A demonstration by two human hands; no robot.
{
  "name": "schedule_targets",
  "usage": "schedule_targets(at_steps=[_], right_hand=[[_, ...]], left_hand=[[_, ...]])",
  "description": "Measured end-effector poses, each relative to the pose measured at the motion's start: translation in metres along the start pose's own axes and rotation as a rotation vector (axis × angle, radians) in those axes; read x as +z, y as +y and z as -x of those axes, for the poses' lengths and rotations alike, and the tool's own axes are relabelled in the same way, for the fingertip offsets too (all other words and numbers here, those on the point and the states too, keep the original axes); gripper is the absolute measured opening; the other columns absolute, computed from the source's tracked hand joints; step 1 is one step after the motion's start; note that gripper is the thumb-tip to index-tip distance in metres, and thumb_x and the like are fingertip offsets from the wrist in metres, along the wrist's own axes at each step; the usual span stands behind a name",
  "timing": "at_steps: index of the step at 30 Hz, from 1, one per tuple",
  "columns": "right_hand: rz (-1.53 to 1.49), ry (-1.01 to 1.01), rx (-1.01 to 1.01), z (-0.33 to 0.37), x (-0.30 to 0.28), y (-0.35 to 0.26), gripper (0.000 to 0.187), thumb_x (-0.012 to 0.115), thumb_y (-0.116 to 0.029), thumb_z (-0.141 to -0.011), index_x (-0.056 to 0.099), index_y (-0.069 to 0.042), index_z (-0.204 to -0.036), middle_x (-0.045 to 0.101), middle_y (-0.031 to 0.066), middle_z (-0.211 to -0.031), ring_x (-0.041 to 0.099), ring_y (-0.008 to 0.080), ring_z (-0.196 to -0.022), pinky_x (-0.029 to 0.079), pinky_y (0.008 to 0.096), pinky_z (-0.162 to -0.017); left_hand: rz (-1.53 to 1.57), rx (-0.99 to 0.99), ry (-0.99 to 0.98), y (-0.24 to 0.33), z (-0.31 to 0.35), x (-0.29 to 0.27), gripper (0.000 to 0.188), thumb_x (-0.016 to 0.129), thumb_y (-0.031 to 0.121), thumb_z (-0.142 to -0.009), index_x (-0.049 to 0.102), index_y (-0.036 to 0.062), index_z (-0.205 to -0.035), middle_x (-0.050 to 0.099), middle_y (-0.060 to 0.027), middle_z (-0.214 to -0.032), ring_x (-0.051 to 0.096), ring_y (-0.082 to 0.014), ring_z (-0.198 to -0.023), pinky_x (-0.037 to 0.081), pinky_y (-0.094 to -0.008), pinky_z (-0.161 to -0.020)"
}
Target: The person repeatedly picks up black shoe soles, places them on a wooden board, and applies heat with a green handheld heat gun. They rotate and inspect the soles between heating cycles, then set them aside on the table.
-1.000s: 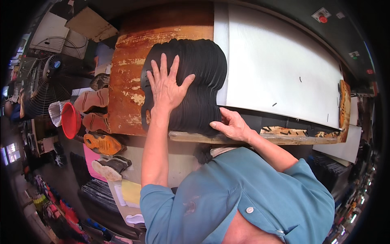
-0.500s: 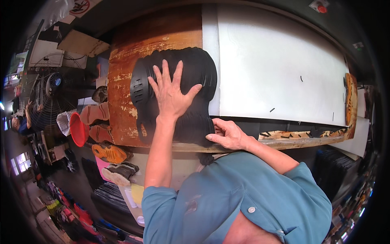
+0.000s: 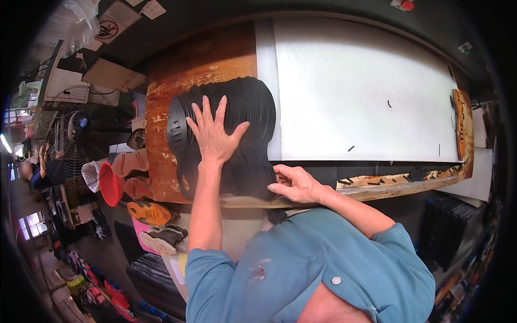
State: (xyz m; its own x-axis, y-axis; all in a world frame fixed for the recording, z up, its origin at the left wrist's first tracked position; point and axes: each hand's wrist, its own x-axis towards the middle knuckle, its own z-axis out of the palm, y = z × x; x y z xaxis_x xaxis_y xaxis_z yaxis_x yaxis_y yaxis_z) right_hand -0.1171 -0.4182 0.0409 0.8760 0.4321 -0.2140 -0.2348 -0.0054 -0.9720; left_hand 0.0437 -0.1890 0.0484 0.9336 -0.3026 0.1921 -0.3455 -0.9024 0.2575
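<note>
A fanned stack of thin black pieces [image 3: 252,110], rounded and waisted like shoe soles, lies on the worn brown board. Slots show in the leftmost piece. My left hand [image 3: 214,141] rests flat on top of the stack, its fingers stretched and spread. At the stack's near right edge, my right hand [image 3: 298,184] is closed, with the thumb and curled fingers against the ends of the pieces. The tips of those fingers are partly hidden, so how many pieces they grip cannot be made out.
A large white sheet [image 3: 366,91] with small black scraps covers the right side. A wooden ledge [image 3: 388,188] runs along the front. Left of the brown board [image 3: 161,113] stand a red bowl-like container [image 3: 109,184], an orange sole-shaped piece [image 3: 151,213] and a caged fan [image 3: 78,124].
The whole view has shifted a little, with the table lower and further left. Both hands stay at the stack. The brown gap at the stack's near left end looks narrower.
</note>
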Motion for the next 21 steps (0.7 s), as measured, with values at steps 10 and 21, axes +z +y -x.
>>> schedule_targets(at_steps=[10, 21], right_hand=[[0.306, 0.080, -0.069, 0.015, -0.001, -0.024, 0.026, 0.074, -0.022, -0.099, 0.065, -0.001, -0.110, 0.065, 0.0094, -0.080, 0.063, 0.0167, -0.073, 0.053, 0.0350, -0.068], [0.861, 0.405, -0.890, -0.038, -0.094, -0.211, 0.028, 0.079, -0.001, -0.086, 0.071, -0.003, -0.113, 0.073, 0.0137, -0.096, 0.073, 0.0327, -0.086, 0.060, 0.0405, -0.078]], left_hand=[[0.044, -0.064, 0.003, 0.003, -0.004, -0.006, 0.089, 0.067, 0.064, -0.095, 0.038, 0.0201, -0.166, 0.018, -0.0248, -0.175, 0.006, -0.0516, -0.162, 0.002, -0.0702, -0.126], [0.038, -0.052, 0.072, 0.006, -0.002, 0.004, 0.079, 0.065, 0.060, -0.098, 0.046, 0.0181, -0.162, 0.029, -0.0253, -0.171, 0.018, -0.0506, -0.159, 0.009, -0.0710, -0.126]])
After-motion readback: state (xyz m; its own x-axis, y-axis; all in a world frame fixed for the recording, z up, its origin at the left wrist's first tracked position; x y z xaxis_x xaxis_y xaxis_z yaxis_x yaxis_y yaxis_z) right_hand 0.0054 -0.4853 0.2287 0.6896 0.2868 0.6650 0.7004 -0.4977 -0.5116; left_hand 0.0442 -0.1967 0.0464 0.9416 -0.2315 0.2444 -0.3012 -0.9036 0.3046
